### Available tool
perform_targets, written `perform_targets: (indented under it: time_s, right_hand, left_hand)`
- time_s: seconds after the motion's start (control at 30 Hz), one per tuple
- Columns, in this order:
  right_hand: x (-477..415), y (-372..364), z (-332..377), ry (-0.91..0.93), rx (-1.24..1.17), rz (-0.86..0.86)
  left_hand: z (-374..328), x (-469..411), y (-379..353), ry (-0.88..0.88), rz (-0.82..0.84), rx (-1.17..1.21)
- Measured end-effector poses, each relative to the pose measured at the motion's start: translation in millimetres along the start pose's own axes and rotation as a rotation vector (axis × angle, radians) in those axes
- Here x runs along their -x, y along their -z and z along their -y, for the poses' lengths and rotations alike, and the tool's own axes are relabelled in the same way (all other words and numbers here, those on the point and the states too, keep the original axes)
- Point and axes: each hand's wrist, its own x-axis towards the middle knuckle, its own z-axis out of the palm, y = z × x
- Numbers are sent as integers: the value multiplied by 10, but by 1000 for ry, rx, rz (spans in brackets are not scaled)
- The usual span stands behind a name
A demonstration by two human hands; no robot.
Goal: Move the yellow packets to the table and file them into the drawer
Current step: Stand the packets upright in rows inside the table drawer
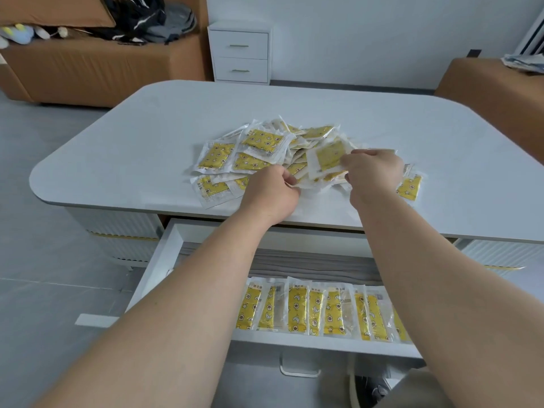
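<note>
Right hand (374, 169) pinches one packet (326, 159) above the pile (259, 142); open drawer (164, 260) lies nearer, below; left hand (273, 187) grasp unclear.

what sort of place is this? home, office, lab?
Probably a home living room: a brown sofa with clothes heaped on it, a small white two-drawer cabinet by the wall, and a low white table with a pull-out drawer.

No text can be read. The yellow packets (297, 309) in the drawer (294, 340), lower middle of the frame, carry small dark characters near their top edges, too blurred to read. The heap of packets (262, 139) on the tabletop (147, 136) shows only star and moon prints.
</note>
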Motion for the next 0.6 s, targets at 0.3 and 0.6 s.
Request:
perform_targets:
  time_s: [0.3,0.6]
  right_hand:
    - [141,258,111,104,-169,8]
    - [364,439,84,172,-81,371]
  left_hand:
    - [-219,52,-97,188,-34,483]
    - [-219,181,56,261,105,743]
